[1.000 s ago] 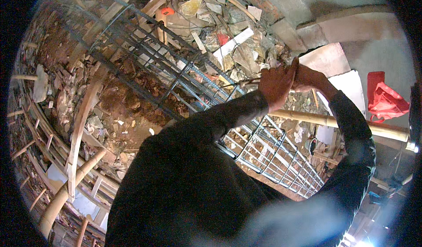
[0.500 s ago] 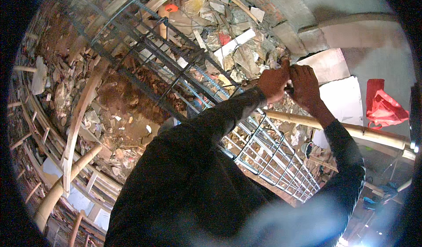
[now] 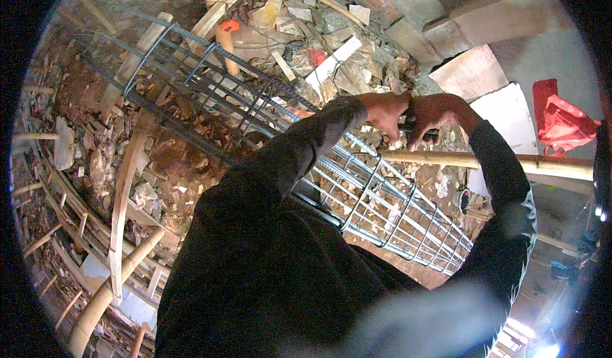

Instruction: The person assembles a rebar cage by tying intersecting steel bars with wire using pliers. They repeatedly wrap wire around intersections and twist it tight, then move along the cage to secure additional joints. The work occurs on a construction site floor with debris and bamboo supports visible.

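Observation:
Both my hands are close together above the rebar cage (image 3: 364,195), which runs from the upper left to the lower right beneath my arms. My left hand (image 3: 386,112) has its fingers bent downward, the tips pinched close to a bamboo pole (image 3: 446,159). Beside it my right hand (image 3: 437,112) is curled, wrist raised, around something small and dark between the fingers. What exactly each hand grips is too small and partly hidden. Dark stirrups ring the long steel bars of the cage.
Broken rubble with a white strip (image 3: 333,61) lies beyond the cage. An orange object (image 3: 230,25) is on an upright bamboo post. To the right are a white sheet (image 3: 508,117) and a red bag (image 3: 564,122). At left a wooden plank (image 3: 127,198) meets another bamboo pole (image 3: 143,253).
My hands were pressed together with knuckles up; now their wrists are raised and their fingers point down. The view has shifted slightly.

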`<state>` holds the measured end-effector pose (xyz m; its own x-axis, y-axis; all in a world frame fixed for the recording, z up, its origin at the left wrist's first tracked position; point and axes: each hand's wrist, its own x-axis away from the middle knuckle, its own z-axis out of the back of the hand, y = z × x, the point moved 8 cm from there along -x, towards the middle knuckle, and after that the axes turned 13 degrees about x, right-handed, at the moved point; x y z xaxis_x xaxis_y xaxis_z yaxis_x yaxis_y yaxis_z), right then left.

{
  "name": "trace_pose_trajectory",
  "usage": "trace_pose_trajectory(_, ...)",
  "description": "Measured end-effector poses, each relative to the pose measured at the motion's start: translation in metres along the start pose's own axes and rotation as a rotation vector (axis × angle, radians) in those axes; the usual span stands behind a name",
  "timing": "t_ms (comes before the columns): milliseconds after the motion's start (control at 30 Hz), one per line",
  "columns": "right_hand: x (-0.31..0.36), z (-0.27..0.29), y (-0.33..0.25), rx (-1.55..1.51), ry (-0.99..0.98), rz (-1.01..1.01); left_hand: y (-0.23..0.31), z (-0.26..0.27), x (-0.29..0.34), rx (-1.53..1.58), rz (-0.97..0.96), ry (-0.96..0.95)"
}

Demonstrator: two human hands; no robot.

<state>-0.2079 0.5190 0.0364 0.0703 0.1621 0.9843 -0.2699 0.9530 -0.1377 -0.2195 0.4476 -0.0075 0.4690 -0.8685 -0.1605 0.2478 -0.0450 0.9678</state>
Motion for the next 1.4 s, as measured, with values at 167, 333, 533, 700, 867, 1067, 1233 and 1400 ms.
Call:
trace_pose_trajectory(167,0.026,0.037,-0.045,0.562,0.634,0.079,-0.011,0.010,-0.003,0.079,0.045,0.153)
trace_pose_trajectory(333,0.040,0.028,-0.045,0.925,1.183,-0.074,-0.008,0.035,-0.003,0.143,-0.059,0.124)
trace_pose_trajectory(533,-0.009,0.021,0.007,0.585,0.517,-0.178,0.000,0.098,0.076,-0.009,0.089,0.211)
trace_pose_trajectory(700,-0.014,-0.007,0.009,0.173,0.280,-0.052,-0.031,0.110,0.135,-0.237,0.175,0.333)
trace_pose_trajectory(867,-0.007,-0.041,0.010,-0.431,0.240,0.145,-0.064,0.077,0.145,-0.052,0.304,0.316)
trace_pose_trajectory(1067,0.007,-0.105,-0.002,-0.871,0.328,0.487,-0.041,0.051,0.152,-0.048,0.281,0.145)
trace_pose_trajectory(1233,0.001,-0.169,-0.017,-1.341,0.390,0.494,-0.033,0.048,0.159,-0.066,0.204,0.171)
trace_pose_trajectory(1400,0.010,-0.226,-0.018,-1.220,0.833,0.170,-0.038,0.046,0.160,-0.233,0.038,0.236)
